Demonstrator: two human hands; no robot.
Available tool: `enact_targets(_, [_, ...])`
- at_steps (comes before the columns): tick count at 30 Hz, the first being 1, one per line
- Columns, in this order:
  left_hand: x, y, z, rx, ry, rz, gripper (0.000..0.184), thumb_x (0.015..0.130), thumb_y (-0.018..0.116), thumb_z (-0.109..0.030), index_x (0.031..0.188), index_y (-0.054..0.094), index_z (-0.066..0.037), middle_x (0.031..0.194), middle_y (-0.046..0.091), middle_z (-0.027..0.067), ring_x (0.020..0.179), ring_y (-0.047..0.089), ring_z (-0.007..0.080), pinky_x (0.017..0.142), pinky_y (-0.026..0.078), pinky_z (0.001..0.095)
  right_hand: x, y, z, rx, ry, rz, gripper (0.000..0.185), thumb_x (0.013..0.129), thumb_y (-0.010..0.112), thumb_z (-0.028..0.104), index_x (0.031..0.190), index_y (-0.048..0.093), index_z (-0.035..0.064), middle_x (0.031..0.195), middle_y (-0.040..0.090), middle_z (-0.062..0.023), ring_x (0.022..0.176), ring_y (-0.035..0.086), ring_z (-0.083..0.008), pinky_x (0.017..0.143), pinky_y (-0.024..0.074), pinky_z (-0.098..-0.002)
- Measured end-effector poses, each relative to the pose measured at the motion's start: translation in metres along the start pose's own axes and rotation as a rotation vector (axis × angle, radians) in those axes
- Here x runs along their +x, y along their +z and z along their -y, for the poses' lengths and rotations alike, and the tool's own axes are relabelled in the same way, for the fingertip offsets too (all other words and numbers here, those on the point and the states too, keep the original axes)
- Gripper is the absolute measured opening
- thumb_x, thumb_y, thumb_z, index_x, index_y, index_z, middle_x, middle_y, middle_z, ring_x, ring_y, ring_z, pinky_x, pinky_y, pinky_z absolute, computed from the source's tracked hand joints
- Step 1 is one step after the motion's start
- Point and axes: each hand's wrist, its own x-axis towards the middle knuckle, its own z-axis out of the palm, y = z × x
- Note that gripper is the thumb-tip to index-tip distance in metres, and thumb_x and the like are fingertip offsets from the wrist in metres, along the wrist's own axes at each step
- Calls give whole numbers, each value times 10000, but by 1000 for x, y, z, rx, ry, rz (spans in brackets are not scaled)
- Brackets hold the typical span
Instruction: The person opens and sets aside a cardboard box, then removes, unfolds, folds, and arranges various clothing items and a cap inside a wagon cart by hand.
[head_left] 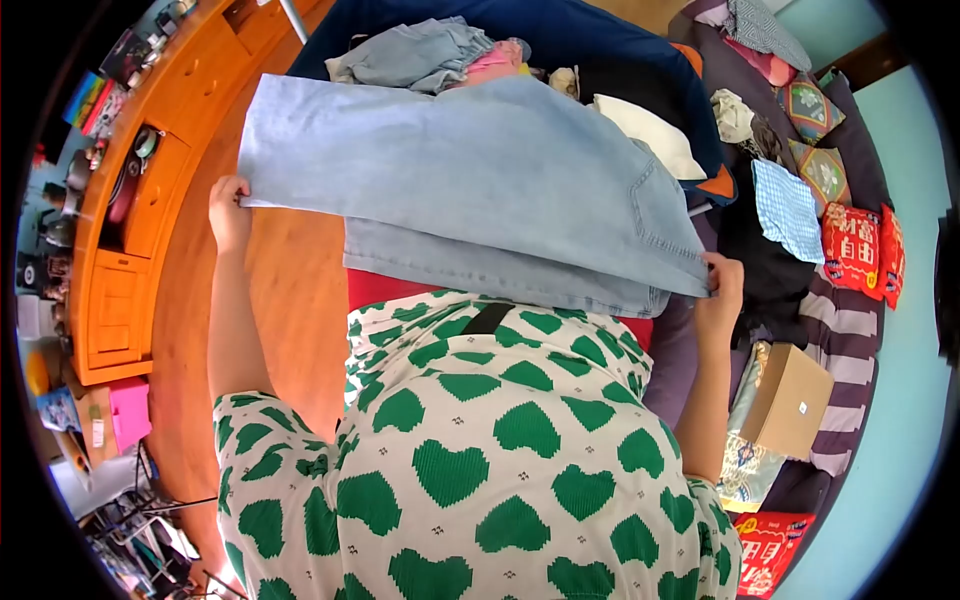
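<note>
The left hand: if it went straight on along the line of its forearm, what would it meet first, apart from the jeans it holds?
Probably the wooden cabinet. The left hand points that way across the floor, though height and depth are unclear from one view.

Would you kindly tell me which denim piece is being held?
The jeans spread between the left hand and the right hand; the other denim lies crumpled in the navy container.

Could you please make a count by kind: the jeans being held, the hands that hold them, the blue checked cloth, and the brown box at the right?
Held jeans: 1
Holding hands: 2 (left hand, right hand)
Blue checked cloth: 1
Brown box: 1
Total: 5
</note>
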Motion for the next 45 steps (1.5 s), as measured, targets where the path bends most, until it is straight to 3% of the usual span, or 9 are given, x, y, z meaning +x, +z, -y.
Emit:
enact_targets(7, [-20,-4,36,-159,-92,202,229,743,542,189,791,556,-34,804,542,32,726,507,157,663,429,268,-21,6,-39,-156,-117,-12,311,599,488,-167,848,547,9,862,553,-143,850,574,-346,763,475,-366])
enact_targets(13, [-18,-14,37,-471,-267,145,268,755,479,210,721,513,-53,808,492,-23,728,464,100,644,399,254,-14,0,-28,-27,-92,-67,275,634,531,-173,837,539,13,828,537,-104,791,560,-255,725,459,-312])
enact_targets(19, [-38,-13,81,-502,-322,324,319,705,416,228,692,505,-78,761,463,-36,726,470,89,635,365,240,-23,1,-41,-29,-167,40,286,619,515,-171,838,535,12,816,523,-134,787,549,-304,715,455,-342])
enact_targets(29, [-65,20,35,26,-290,804,234,763,555,148,831,636,-60,934,615,100,939,631,278,792,523,372,-33,11,-45,-72,-84,476,404,628,609,-148,987,577,34,913,614,-147,950,602,-365,801,482,-426])
enact_targets(30, [-70,29,60,137,-191,821,289,738,619,141,908,671,-87,1164,618,98,999,662,314,812,551,385,-32,2,-43,-52,-48,556,428,635,627,-139,1024,589,37,946,631,-150,990,607,-372,824,488,-427])
enact_targets(32, [-42,17,-1,297,-138,704,290,760,619,129,946,672,-87,1138,627,98,1015,664,306,825,544,385,-22,-21,-25,-97,84,719,443,681,681,-91,1103,634,36,1034,680,-152,1055,630,-372,896,504,-425])
enact_targets(35, [-7,16,-94,98,71,330,243,807,658,66,1005,670,-75,1092,643,98,999,659,305,843,530,391,26,-21,0,-97,-174,489,322,749,687,-44,1063,662,20,1029,697,-149,1001,659,-351,882,513,-417])
enact_targets(39, [6,8,-217,-481,242,591,185,847,733,-95,1008,667,-32,1035,652,120,967,633,323,829,514,411,95,30,55,187,-118,291,145,925,643,65,1047,685,1,1050,708,-146,989,683,-296,877,514,-343])
enact_targets(45, [-25,30,-257,-493,596,695,256,759,837,-233,969,727,-139,1000,637,45,974,594,281,866,475,391,213,172,91,634,-289,514,290,1073,501,260,1182,673,54,1220,658,-67,1169,577,-167,1030,425,-299])
